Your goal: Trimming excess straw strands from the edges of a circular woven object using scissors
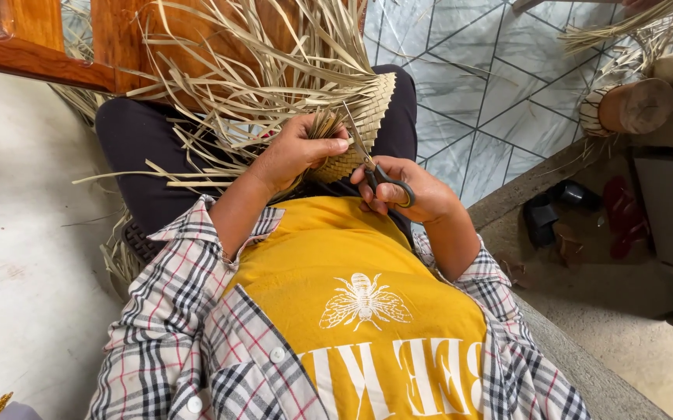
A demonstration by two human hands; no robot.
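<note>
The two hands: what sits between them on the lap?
In the head view, the scissors held by the right hand reach toward the woven palm-leaf mat, whose edge the left hand grips.

a home doorstep or porch used for handcraft: a patterned tiled floor (492,93), a concrete step (577,365) with shoes (577,214) left below it, a wooden chair frame (48,58), and dried palm strips (251,85) spread about, more heaped near a wooden stump (638,105).
</note>
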